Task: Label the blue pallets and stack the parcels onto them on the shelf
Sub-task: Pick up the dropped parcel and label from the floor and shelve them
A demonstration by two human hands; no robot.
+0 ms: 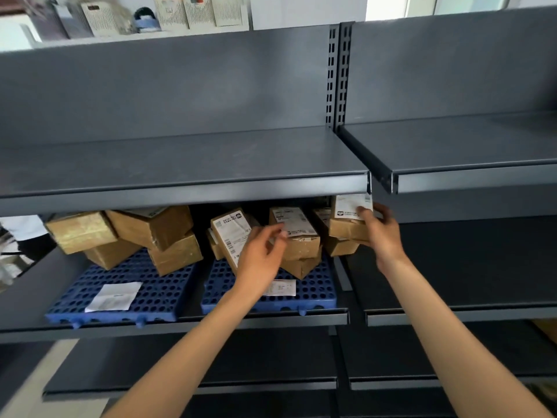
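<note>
Two blue pallets sit side by side on the grey shelf [211, 322]. The left pallet [150, 294] carries a white label sheet [116, 295] and plain cardboard parcels [144, 233]; the right pallet [313, 292] has its own label [281, 287]. The right hand [381, 233] has its fingers clamped on a labelled parcel [346, 218] at the stack's right end. The left hand [262, 254] hovers, fingers loosely apart, before the middle parcel [297, 233]. Print on every label is too blurred to read.
</note>
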